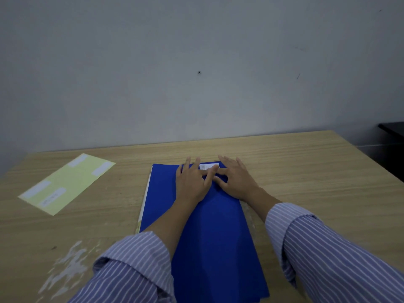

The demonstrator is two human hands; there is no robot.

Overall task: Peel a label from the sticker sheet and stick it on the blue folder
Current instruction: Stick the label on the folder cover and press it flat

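Striped sleeves (135, 265) reach from the near edge over the blue folder (209, 237), which lies flat on the wooden surface (306, 171). Both hands, left hand (192, 182) and right hand (236, 180), rest on its far end with fingers fairly straight, pressing around a white label (209, 166) (its writing is unreadable). Well to the left lies the yellow sticker sheet (67, 183).

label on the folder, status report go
Left hand and right hand open, fingers pressing label flat on blue folder. Sticker sheet off left. Nothing in the way.
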